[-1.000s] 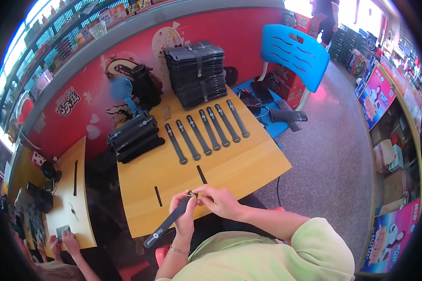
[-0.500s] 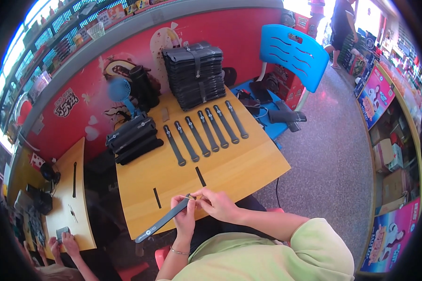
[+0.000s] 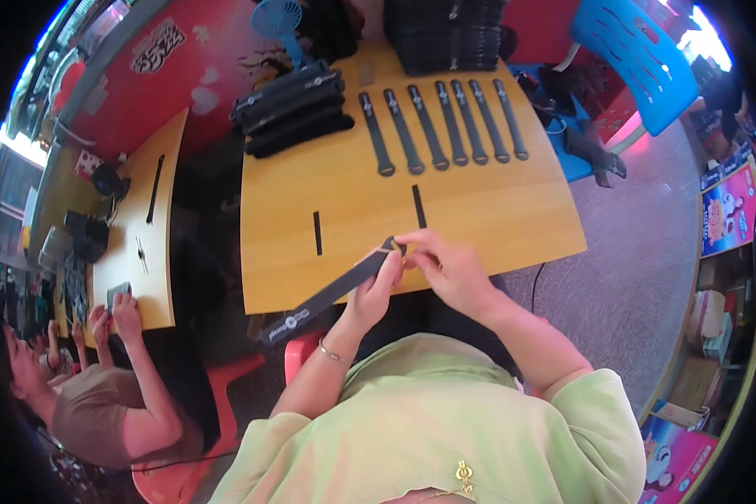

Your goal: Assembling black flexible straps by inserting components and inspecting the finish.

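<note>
My left hand point(image 3: 376, 290) is closed around a dark grey strap point(image 3: 334, 290) with white print near its far-left end. The strap slants over the table's front edge, its loose end pointing down to the left. At its upper end my right hand point(image 3: 455, 273) pinches the tip, fingers close to those of the left. Something yellowish shows between the fingers there, too small to make out. Two short black strips point(image 3: 317, 233) lie on the wooden table point(image 3: 496, 210) just beyond my hands. Farther back, several matching straps point(image 3: 417, 130) with rounded ends lie in a row.
A pile of folded black fabric pieces point(image 3: 290, 109) sits at the table's back left, beside a blue fan point(image 3: 277, 18). Tall dark stacks point(image 3: 443, 38) stand behind the straps. A blue chair point(image 3: 634, 63) holds dark items. At left, a co-worker's hands point(image 3: 124, 319) work at another table point(image 3: 155, 269).
The view has tilted downward, so the table appears higher and the co-worker shows more. Both hands keep hold of the strap, with the right fingers shifted slightly at its tip.
</note>
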A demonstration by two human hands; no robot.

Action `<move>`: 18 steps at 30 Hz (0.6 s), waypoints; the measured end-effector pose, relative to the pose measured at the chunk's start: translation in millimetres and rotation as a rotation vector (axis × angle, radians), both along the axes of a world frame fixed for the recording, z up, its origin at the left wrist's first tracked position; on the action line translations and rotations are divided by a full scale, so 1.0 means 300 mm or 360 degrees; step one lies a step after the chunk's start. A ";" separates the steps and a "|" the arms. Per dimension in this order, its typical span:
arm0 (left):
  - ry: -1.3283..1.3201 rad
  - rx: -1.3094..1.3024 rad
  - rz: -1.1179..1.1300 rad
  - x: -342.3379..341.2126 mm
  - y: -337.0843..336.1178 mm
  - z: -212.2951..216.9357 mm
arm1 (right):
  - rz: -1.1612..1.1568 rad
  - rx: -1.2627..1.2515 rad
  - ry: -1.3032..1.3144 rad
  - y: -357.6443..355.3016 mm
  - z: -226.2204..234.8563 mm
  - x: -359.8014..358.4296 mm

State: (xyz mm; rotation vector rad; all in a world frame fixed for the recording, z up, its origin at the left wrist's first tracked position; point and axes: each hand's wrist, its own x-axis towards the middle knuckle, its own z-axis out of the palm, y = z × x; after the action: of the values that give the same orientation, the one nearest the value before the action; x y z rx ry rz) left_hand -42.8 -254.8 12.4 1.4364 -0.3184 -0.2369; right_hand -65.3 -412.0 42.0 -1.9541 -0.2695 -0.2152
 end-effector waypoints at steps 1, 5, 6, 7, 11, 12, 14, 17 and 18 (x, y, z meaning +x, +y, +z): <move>-0.0025 -0.0018 -0.0065 0.006 0.007 -0.005 | -0.0004 0.0036 -0.0066 0.003 -0.001 0.002; 0.0024 -0.0046 -0.0185 0.017 0.029 0.002 | 0.0009 -0.0056 -0.0239 -0.003 -0.013 0.016; 0.0083 -0.0026 -0.0235 0.017 0.036 0.002 | 0.0039 -0.0075 -0.0268 -0.003 -0.015 0.015; 0.0140 -0.0007 -0.0285 0.019 0.042 0.004 | 0.0069 -0.0095 -0.0298 -0.004 -0.016 0.015; 0.0196 -0.0063 -0.0422 0.030 0.074 0.016 | 0.0094 -0.0202 -0.0356 0.005 -0.022 0.006; 0.0309 -0.0147 -0.0424 0.032 0.077 0.019 | 0.0053 -0.0169 -0.0353 0.012 -0.025 0.005; 0.0423 -0.0230 -0.0424 0.025 0.068 0.031 | 0.0013 -0.0134 -0.0349 0.021 -0.030 0.005; 0.0114 0.0187 -0.0065 0.009 0.039 0.032 | -0.0019 0.0140 0.0018 0.035 -0.034 0.000; 0.0113 0.0190 -0.0063 0.005 0.039 0.023 | -0.0039 0.0035 -0.0013 0.042 -0.031 -0.008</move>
State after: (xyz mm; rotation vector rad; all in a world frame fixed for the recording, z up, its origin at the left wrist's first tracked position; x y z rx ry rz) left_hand -41.2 -243.1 19.3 1.5368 -0.2788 -0.3430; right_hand -67.8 -399.4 32.7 -1.9360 -0.2479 -0.2412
